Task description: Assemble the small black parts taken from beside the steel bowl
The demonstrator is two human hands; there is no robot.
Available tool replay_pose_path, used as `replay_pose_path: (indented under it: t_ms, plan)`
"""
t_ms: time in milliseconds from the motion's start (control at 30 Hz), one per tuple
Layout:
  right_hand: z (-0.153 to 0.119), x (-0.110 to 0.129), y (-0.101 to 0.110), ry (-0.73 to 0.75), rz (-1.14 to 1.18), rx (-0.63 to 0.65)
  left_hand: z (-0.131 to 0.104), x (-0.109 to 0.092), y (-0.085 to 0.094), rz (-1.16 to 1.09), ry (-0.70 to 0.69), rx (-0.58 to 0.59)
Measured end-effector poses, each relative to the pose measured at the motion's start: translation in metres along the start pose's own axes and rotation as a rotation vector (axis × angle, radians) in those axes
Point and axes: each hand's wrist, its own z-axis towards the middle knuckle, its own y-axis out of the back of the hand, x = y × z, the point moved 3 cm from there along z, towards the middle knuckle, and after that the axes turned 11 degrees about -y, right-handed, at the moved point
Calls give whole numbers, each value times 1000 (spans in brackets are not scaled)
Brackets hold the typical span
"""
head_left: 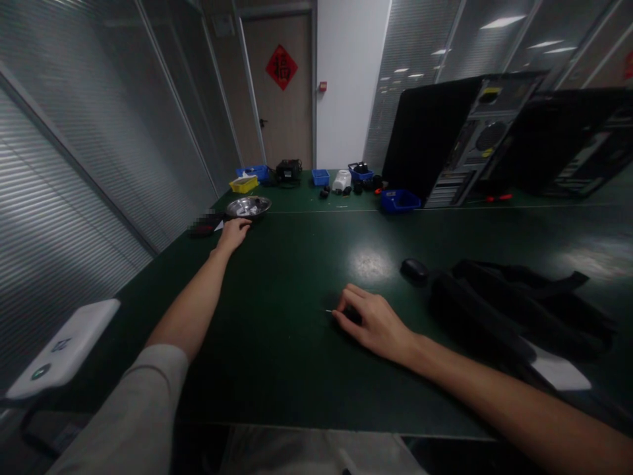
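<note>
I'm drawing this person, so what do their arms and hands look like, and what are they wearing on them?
The left arm has a loose, pale grey short sleeve. The right arm is bare as far as the picture shows. The left hand and right hand wear no gloves, and I see no watch or bracelet.

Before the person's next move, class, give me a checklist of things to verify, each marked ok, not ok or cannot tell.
1. Right hand has a grip on the thin silvery piece: ok, its end sticks out past the fingertips.
2. The whole held thing is visible: not ok, the fingers hide part of it.
3. Left hand is at the metal bowl: ok, by its near side.
4. Left fingers touch the bowl: cannot tell.
5. Bowl has contents: ok, small pieces show, too blurred to identify.
6. Black mouse is apart from the right hand: ok.
</note>
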Motion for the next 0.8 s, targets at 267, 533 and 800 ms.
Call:
replay_pose_path:
  t_ms: [267,533,800]
  plan:
    - [-2,0,1,7,4,-5,2,21,-5,19,-58,-81]
    - [0,1,1,4,1,-7,5,35,-13,32,-44,-164]
    - [-2,1,2,10,-10,-11,8,46,-13,-5,-31,-211]
